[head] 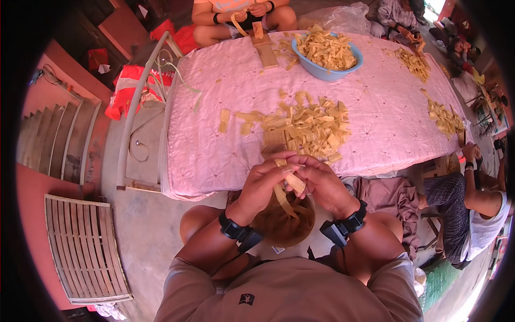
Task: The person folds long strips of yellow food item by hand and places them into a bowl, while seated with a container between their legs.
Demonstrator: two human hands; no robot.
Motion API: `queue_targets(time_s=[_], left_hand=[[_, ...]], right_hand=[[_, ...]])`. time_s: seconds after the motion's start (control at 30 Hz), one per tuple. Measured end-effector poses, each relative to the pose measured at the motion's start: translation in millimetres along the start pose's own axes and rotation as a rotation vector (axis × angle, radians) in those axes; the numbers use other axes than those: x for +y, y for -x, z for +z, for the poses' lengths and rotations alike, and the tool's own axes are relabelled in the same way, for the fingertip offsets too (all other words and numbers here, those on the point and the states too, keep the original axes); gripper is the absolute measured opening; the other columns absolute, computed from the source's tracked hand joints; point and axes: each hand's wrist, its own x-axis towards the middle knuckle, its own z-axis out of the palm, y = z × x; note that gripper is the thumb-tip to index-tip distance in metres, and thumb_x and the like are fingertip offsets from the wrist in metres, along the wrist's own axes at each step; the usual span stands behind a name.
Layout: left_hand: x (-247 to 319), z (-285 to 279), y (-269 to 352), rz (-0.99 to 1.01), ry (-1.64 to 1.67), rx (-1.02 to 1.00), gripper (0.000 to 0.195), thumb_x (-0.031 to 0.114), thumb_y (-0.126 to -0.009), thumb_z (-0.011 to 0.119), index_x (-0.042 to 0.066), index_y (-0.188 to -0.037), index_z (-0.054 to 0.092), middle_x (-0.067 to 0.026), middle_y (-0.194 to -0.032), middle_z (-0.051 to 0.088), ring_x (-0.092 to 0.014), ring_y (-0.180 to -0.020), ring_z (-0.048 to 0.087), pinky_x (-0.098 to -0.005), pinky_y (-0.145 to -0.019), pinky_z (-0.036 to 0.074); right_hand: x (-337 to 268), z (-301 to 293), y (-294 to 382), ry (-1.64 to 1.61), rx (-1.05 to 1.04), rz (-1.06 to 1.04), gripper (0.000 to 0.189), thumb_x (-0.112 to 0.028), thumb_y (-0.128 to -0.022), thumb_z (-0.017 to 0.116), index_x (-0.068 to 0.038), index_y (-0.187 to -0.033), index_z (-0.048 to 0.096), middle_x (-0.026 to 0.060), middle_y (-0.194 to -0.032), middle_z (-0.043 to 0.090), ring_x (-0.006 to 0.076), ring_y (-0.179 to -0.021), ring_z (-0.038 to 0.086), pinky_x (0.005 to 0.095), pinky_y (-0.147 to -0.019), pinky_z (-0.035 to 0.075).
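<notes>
Between my left hand [265, 181] and my right hand [324, 181] is a folded piece of yellowish dried sheet [295, 183], pinched in the fingers of both. A long curled strip [285, 202] of the same material hangs below my left fingers. Under both hands, between my knees, stands a round basin [277, 231] with more strips inside, partly in shadow. Just beyond my fingertips a pile of yellowish pieces [322, 124] lies on a pink quilted cloth [209, 157]. A wooden block [274, 138] sits at the pile's near left, partly hidden by my hands.
Across the cloth, a blue basin [322, 73] heaped with pieces stands beside a wooden board [267, 55], where a person [241, 16] sits. Another person [478, 205] sits at the right. A metal bed rail [136, 108] bounds the left; a slatted panel [86, 247] lies lower left.
</notes>
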Motion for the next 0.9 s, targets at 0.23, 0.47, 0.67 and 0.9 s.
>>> queue_targets(time_s=[0.23, 0.47, 0.67, 0.9], left_hand=[[-7, -13, -1, -0.020, 0.035, -0.139, 0.027, 0.008, -0.087, 0.048, -0.003, -0.099, 0.069, -0.0179, -0.138, 0.047, -0.026, -0.117, 0.054, -0.0378, -0.099, 0.041], [28, -5, -2, -0.301, -0.120, -0.168, 0.024, 0.011, -0.082, 0.048, -0.003, -0.084, 0.068, -0.0165, -0.104, 0.065, -0.021, -0.095, 0.061, -0.0292, -0.093, 0.042], [10, -10, 1, -0.341, -0.385, -0.037, 0.017, 0.007, -0.090, 0.047, 0.001, -0.098, 0.061, 0.0019, -0.072, 0.051, -0.007, -0.068, 0.048, -0.0211, -0.064, 0.039], [9, 1, 1, -0.207, -0.505, -0.153, 0.022, 0.018, -0.099, 0.046, 0.002, -0.108, 0.059, 0.0058, -0.070, 0.044, -0.003, -0.061, 0.038, -0.0184, -0.055, 0.029]], right_hand=[[20, -14, -15, 0.257, -0.158, -0.080, 0.023, -0.014, -0.092, 0.054, -0.005, -0.114, 0.058, -0.0009, -0.082, 0.056, 0.0066, -0.066, 0.051, 0.0200, -0.060, 0.042], [14, -27, -18, 0.362, -0.061, -0.208, 0.008, -0.010, -0.093, 0.054, -0.005, -0.097, 0.056, -0.0006, -0.078, 0.056, 0.0082, -0.065, 0.052, 0.0210, -0.060, 0.043], [-4, -27, -14, 0.297, 0.026, -0.167, 0.004, -0.003, -0.090, 0.056, -0.005, -0.094, 0.054, -0.0006, -0.073, 0.055, 0.0058, -0.061, 0.051, 0.0196, -0.055, 0.040], [-2, -30, -16, 0.307, 0.052, -0.372, 0.009, 0.002, -0.091, 0.054, -0.005, -0.096, 0.053, -0.0017, -0.082, 0.055, 0.0041, -0.068, 0.050, 0.0189, -0.059, 0.041]])
